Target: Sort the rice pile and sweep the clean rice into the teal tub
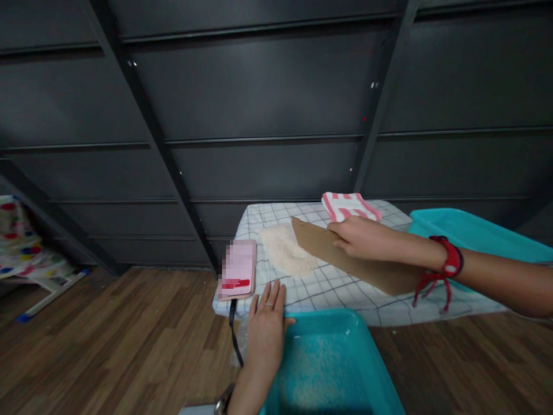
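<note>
My right hand (360,237) is closed on the upper edge of a brown cardboard piece (319,241), which stands tilted over the table. Beside the cardboard's left end lies a spread heap of pale, rice-like grains (283,251) on the checked tablecloth (259,222). My left hand (266,323) is open, its fingers stretched flat at the table's front edge and the thumb by the rim of a teal tray (375,360). That nearer tray sits below the table edge, with grains scattered over its bottom. My right forearm hides part of the cardboard.
A phone (244,265) with a black cable (234,334) lies at the table's left edge. At the back is a folded pink-and-white striped cloth (345,204). Another teal tray (458,227) stands at the right. Dark panels (259,86) rise behind the table.
</note>
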`<control>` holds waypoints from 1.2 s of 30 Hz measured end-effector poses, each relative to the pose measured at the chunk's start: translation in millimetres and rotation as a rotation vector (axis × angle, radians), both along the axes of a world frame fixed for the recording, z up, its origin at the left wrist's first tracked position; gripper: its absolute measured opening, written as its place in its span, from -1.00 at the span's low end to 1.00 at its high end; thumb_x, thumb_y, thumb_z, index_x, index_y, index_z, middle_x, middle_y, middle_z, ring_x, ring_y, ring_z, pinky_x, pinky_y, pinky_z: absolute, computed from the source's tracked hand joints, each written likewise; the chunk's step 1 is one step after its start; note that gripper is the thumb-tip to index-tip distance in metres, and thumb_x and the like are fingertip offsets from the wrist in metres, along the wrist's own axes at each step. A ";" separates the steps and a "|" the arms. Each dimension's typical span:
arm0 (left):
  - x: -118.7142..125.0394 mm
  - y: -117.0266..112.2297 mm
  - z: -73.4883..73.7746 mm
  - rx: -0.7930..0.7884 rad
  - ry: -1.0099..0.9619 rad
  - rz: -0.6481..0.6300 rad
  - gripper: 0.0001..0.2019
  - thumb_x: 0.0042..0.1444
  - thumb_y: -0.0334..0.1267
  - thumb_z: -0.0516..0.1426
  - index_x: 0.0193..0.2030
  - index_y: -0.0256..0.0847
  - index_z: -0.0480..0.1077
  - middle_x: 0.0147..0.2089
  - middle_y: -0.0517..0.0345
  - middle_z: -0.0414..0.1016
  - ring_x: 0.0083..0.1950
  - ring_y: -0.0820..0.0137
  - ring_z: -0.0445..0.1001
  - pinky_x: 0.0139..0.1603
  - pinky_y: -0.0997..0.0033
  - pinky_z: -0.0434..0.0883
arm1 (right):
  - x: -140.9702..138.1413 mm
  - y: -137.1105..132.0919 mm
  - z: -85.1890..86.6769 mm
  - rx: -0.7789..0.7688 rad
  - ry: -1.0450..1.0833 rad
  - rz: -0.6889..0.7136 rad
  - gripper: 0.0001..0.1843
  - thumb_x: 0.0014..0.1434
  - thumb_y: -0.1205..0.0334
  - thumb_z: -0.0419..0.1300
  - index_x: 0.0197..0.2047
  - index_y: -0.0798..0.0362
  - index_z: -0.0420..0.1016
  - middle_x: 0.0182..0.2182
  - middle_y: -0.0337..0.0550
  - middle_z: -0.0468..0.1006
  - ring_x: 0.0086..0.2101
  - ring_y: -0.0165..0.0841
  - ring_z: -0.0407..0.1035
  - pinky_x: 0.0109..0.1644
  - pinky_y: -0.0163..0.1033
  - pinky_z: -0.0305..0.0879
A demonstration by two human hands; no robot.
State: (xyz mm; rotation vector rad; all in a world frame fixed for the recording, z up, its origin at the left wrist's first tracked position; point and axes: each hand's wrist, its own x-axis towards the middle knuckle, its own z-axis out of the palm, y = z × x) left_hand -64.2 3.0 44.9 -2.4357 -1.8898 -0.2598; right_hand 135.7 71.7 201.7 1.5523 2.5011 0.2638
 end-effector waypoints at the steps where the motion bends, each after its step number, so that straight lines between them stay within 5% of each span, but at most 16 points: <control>1: -0.2 0.0 -0.8 0.001 0.002 -0.002 -0.50 0.12 -0.43 0.08 0.23 -0.19 0.21 0.27 -0.03 0.23 0.28 0.19 0.21 0.19 0.05 0.30 | 0.5 -2.4 1.4 -0.006 0.024 -0.002 -0.75 0.15 0.34 0.01 -0.18 0.22 0.45 -0.32 0.12 0.54 -0.33 -0.19 0.43 -0.45 -0.25 0.08; 17: -0.4 0.6 -5.8 0.020 0.008 0.003 -0.50 0.12 -0.42 0.07 0.23 -0.19 0.21 0.27 -0.01 0.24 0.28 0.21 0.22 0.20 0.11 0.29 | 20.0 -11.4 6.4 0.022 0.008 0.043 -0.80 0.16 0.31 0.04 -0.21 0.13 0.45 -0.44 -0.01 0.51 -0.43 -0.26 0.39 -0.47 -0.27 -0.02; 28: -2.1 0.5 -10.5 0.056 -0.006 -0.010 -0.50 0.11 -0.44 0.05 0.22 -0.14 0.22 0.26 -0.01 0.25 0.28 0.20 0.22 0.18 0.07 0.29 | 40.1 -24.8 -9.4 0.017 0.106 0.183 -0.86 0.15 0.32 0.00 -0.34 0.06 0.38 -0.58 -0.17 0.42 -0.55 -0.35 0.29 -0.51 -0.28 -0.06; 36: -0.5 0.9 -10.3 0.036 -0.011 0.002 -0.50 0.11 -0.45 0.04 0.22 -0.16 0.23 0.27 0.01 0.23 0.28 0.21 0.21 0.20 0.07 0.28 | 43.5 -15.3 -1.8 0.163 -0.026 0.005 -0.80 0.13 0.36 0.01 -0.21 0.11 0.42 -0.43 -0.03 0.52 -0.47 -0.29 0.35 -0.48 -0.25 -0.05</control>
